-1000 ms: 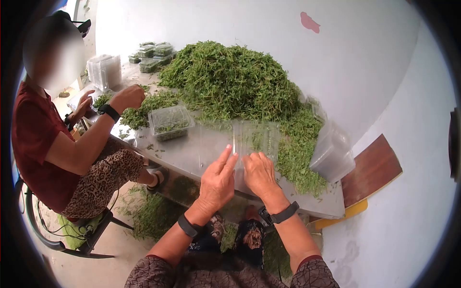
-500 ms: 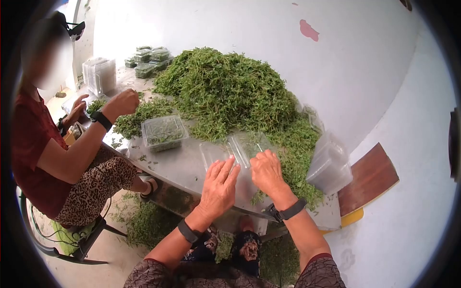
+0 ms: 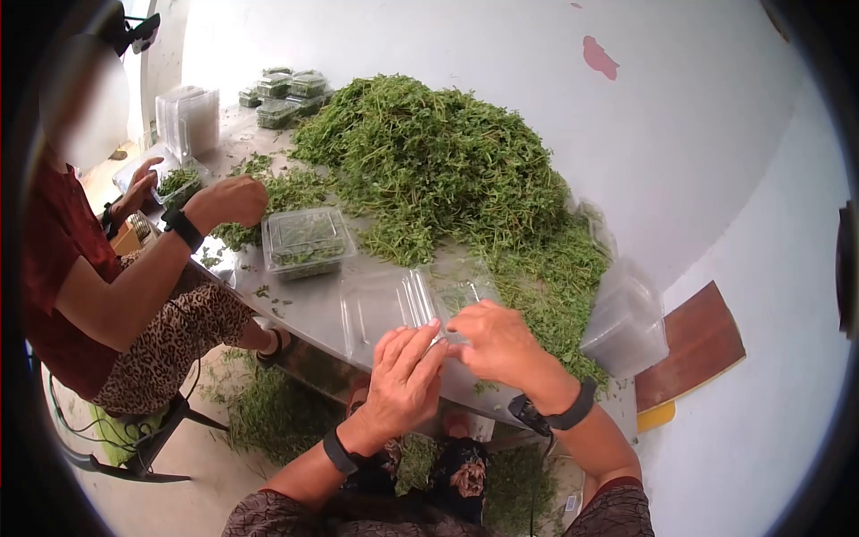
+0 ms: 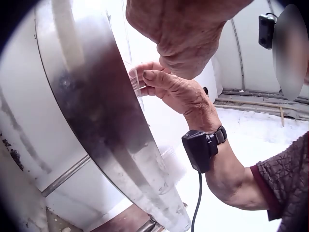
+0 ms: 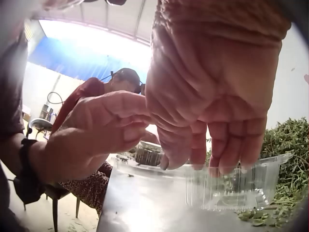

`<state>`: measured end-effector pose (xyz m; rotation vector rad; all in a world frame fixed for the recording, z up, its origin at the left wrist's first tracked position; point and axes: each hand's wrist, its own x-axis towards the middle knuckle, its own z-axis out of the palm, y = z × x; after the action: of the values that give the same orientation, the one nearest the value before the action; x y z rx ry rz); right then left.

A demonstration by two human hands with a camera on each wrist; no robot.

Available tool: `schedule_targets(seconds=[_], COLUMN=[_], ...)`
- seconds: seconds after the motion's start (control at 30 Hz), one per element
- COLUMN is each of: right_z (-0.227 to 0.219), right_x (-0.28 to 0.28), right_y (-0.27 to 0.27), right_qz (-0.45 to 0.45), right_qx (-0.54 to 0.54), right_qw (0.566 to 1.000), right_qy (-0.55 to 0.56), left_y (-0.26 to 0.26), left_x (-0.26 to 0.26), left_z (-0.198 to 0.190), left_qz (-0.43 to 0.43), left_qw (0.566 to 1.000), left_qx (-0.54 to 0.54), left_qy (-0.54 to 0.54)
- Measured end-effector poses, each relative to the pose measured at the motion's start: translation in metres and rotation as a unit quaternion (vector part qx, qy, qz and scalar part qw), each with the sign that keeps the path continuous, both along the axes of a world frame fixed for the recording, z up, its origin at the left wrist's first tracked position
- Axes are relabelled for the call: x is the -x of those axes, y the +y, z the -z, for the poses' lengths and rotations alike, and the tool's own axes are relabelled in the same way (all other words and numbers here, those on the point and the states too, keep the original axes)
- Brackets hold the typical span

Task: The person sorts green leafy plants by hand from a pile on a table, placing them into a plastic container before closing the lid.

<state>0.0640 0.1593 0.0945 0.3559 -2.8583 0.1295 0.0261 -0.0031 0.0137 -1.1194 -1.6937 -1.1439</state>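
Note:
An unfolded clear plastic container (image 3: 380,309) lies at the near edge of the metal table, its walls see-through in the right wrist view (image 5: 231,195). My right hand (image 3: 506,349) pinches its near rim between thumb and fingers; the left wrist view shows this hand (image 4: 181,94) from the side. My left hand (image 3: 403,380), fingers extended and close together, meets the right hand's fingertips at that rim. Whether the left fingertips touch the plastic is unclear. Behind the container rises a big heap of green leafy stems (image 3: 429,170).
A closed box of greens (image 3: 309,242) sits left of the container. Stacked empty boxes (image 3: 626,318) stand at the right edge, more (image 3: 188,121) at the back left, near small filled boxes (image 3: 291,94). A seated person (image 3: 98,268) works at the left.
My hands have come together at the container's near rim, the right one moving in from the right. The container has turned and slid a little toward me and left.

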Motion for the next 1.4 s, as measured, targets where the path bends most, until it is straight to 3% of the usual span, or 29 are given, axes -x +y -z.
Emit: schedule_targets(seconds=[0.03,0.13,0.17,0.23,0.27,0.33,0.37,0.43,0.47,0.5,0.57,0.6,0.63,0.7,0.73,0.8,0.83,0.9,1.03,1.1,1.13,1.2,1.33,1.4], right_z=[-0.008,-0.038,-0.044,-0.058,-0.063,-0.07,-0.069,-0.066,-0.071,-0.07,-0.065,-0.063,-0.062,-0.051,-0.041,-0.025,-0.018,-0.012,-0.002,0.001,-0.001,0.001,-0.004,-0.002], right_x=[-0.001,0.005,0.01,0.022,0.028,0.043,0.05,0.067,0.074,0.082,0.1,0.109,0.119,0.138,0.148,0.163,0.169,0.179,0.186,0.184,0.178,0.17,0.144,0.125], right_y=[0.001,0.017,0.028,0.05,0.062,0.084,0.098,0.12,0.123,0.128,0.141,0.147,0.154,0.169,0.178,0.188,0.186,0.184,0.193,0.202,0.201,0.203,0.2,0.199], right_qz=[-0.008,0.02,0.023,0.109,0.11,0.2,0.2,0.238,0.271,0.271,0.301,0.301,0.309,0.315,0.317,0.32,0.345,0.369,0.386,0.321,0.298,0.288,0.279,0.291], right_qx=[0.018,0.044,0.043,0.057,0.055,0.058,0.056,0.041,0.057,0.056,0.049,0.049,0.049,0.048,0.002,-0.043,-0.054,-0.064,-0.095,-0.117,-0.118,-0.118,-0.094,-0.074], right_qw=[1.0,0.998,0.998,0.99,0.99,0.977,0.977,0.97,0.961,0.961,0.952,0.952,0.949,0.945,0.947,0.946,0.937,0.927,0.918,0.94,0.946,0.948,0.952,0.951], right_qy=[0.004,0.044,0.044,0.063,0.064,0.048,0.048,0.033,-0.01,-0.009,-0.022,-0.022,-0.046,-0.069,-0.047,-0.029,-0.029,-0.032,0.009,0.021,0.037,0.06,0.084,0.077], left_y=[0.0,-0.002,-0.003,-0.003,-0.003,0.0,0.002,0.007,0.012,0.014,0.019,0.022,0.026,0.031,0.031,0.033,0.034,0.035,0.034,0.03,0.031,0.035,0.039,0.038], left_x=[0.001,-0.003,-0.007,-0.013,-0.015,-0.018,-0.019,-0.02,-0.019,-0.019,-0.017,-0.013,-0.014,-0.024,-0.025,-0.025,-0.019,-0.007,-0.009,-0.005,-0.003,0.0,-0.006,-0.013], left_z=[0.002,0.014,0.017,0.026,0.032,0.048,0.059,0.086,0.1,0.114,0.132,0.13,0.148,0.2,0.207,0.215,0.205,0.184,0.194,0.182,0.178,0.176,0.209,0.215], left_qz=[-0.001,0.138,0.141,0.29,0.291,0.457,0.458,0.533,0.539,0.539,0.536,0.517,0.517,0.547,0.546,0.571,0.57,0.525,0.529,0.513,0.512,0.495,0.499,0.502], left_qw=[1.0,0.99,0.989,0.955,0.954,0.873,0.874,0.767,0.74,0.74,0.673,0.623,0.622,0.534,0.533,0.478,0.476,0.504,0.53,0.58,0.578,0.616,0.611,0.575], left_qx=[0.0,-0.014,-0.015,0.055,0.053,0.159,0.157,0.287,0.323,0.323,0.365,0.437,0.438,0.308,0.309,0.191,0.191,0.336,0.339,0.326,0.327,0.355,0.311,0.257], left_qy=[-0.004,0.03,0.029,0.04,0.041,-0.052,-0.052,-0.212,-0.241,-0.24,-0.356,-0.393,-0.393,-0.567,-0.568,-0.639,-0.641,-0.598,-0.57,-0.543,-0.545,-0.5,-0.531,-0.593])
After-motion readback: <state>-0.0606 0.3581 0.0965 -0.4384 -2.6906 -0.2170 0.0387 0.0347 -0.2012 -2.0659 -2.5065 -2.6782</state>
